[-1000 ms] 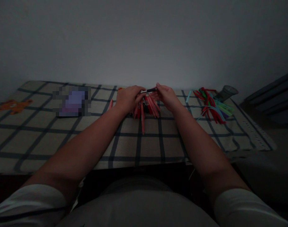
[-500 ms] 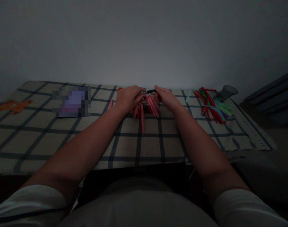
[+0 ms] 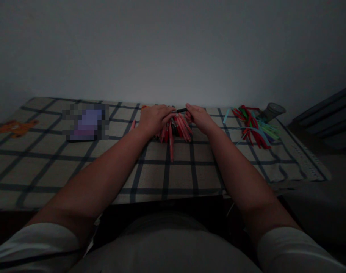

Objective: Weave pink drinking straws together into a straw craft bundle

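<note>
Both of my hands reach to the far middle of a checked cloth [image 3: 167,174]. My left hand [image 3: 155,119] and my right hand [image 3: 198,116] each pinch one end of a thin dark stick [image 3: 180,110] held level between them. Under it lies a bundle of pink and red strips [image 3: 175,131], fanned toward me, with my left fingers curled over its top. One pink strip [image 3: 171,149] sticks out toward the near edge. The scene is very dim.
A heap of red, green and blue strips [image 3: 255,127] lies at the right, with a grey jar [image 3: 271,111] tipped behind it. A blurred purple object [image 3: 86,122] sits at the left, an orange figure [image 3: 16,127] at the far left edge. A wall rises right behind the cloth.
My right hand has dropped slightly and closed in toward the stick; the stick sits a little lower. My left hand has barely moved.
</note>
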Demonstrator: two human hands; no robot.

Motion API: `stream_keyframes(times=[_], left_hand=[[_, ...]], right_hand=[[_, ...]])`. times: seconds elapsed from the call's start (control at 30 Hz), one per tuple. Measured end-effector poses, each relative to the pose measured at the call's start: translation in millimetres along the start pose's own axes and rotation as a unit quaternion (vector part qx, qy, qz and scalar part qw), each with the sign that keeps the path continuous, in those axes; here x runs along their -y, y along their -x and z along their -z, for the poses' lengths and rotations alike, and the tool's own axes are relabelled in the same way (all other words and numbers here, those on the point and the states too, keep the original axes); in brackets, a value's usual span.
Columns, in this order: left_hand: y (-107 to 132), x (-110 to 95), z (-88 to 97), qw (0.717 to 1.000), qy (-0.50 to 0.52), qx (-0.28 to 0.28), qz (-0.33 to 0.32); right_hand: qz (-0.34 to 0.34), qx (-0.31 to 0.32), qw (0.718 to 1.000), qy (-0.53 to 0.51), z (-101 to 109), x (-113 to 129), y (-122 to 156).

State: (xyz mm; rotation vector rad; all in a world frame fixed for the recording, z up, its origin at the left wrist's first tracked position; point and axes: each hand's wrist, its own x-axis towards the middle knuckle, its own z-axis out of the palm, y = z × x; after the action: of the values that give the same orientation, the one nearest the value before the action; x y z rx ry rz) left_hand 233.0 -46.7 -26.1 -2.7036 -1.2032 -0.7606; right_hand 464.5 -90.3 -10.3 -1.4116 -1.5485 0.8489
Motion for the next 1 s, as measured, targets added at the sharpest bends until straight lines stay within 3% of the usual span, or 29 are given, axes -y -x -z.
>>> stream_keyframes(times=[0.3,0.5,0.7,0.87,1.0], left_hand=[[-2,4,-1.5,1.000,0.003,-0.013,-0.018],[-3,-9,15.0,0.997,-0.013,0.061,0.044],[-1,-15,21.9,0.996,-0.027,0.068,0.045],[0,-13,17.8,0.997,-0.020,0.060,0.036],[0,-11,15.6,0.998,-0.005,0.055,0.034]], right_hand=[[0.014,0.004,1.000,-0.022,1,-8,-4],[0.077,0.049,0.991,-0.100,5,-22,-11],[0.032,0.057,0.981,-0.181,2,-22,-12],[-0.024,0.006,0.991,-0.133,-2,-11,-8],[-0.018,0.004,0.994,-0.108,-3,-8,-6]])
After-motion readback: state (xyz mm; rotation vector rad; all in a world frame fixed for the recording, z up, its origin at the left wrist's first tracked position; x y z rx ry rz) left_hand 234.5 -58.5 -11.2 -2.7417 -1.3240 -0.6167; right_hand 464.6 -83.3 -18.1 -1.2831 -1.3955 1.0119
